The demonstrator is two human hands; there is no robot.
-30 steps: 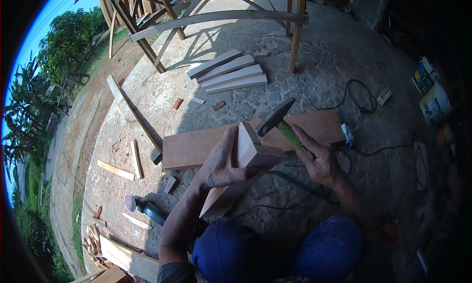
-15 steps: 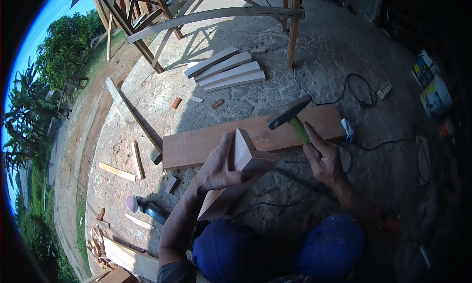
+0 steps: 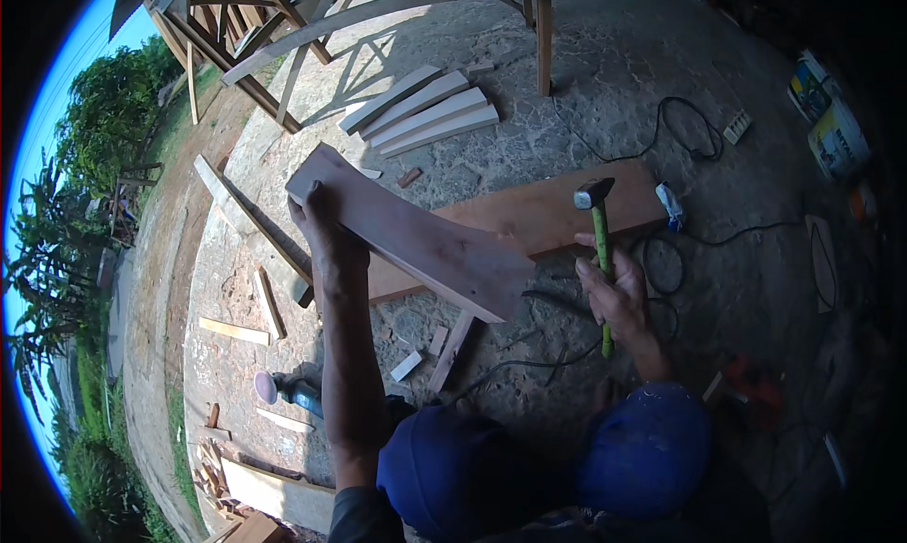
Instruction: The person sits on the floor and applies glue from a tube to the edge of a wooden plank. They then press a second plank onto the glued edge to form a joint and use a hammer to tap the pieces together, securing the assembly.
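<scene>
My left hand point(image 3: 333, 229) is closed around the upper left end of a curved wooden piece point(image 3: 425, 241), holding it raised and slanting over the floor. Its broad face and the concave far edge show. Beneath it lies a thick wooden plank point(image 3: 586, 201), partly hidden. To the right, my right hand point(image 3: 619, 297) grips a hammer point(image 3: 601, 250) by its green handle, with the dark head up and apart from the curved piece. A wooden strip point(image 3: 453, 352) and small wood blocks point(image 3: 406, 365) lie on the floor below the curved piece's lower end.
Several cut wood pieces point(image 3: 430, 113) lie side by side farther off, near a wooden trestle frame point(image 3: 397, 19). An angle grinder point(image 3: 300, 395) rests at the left, beyond my left arm. A black cable point(image 3: 652, 151) loops at right, near a power strip point(image 3: 737, 126) and sacks point(image 3: 836, 137).
My left hand has swung the curved piece up and left, turning its broad face into view. My right hand has lowered slightly, and the hammer has turned from tilted to upright.
</scene>
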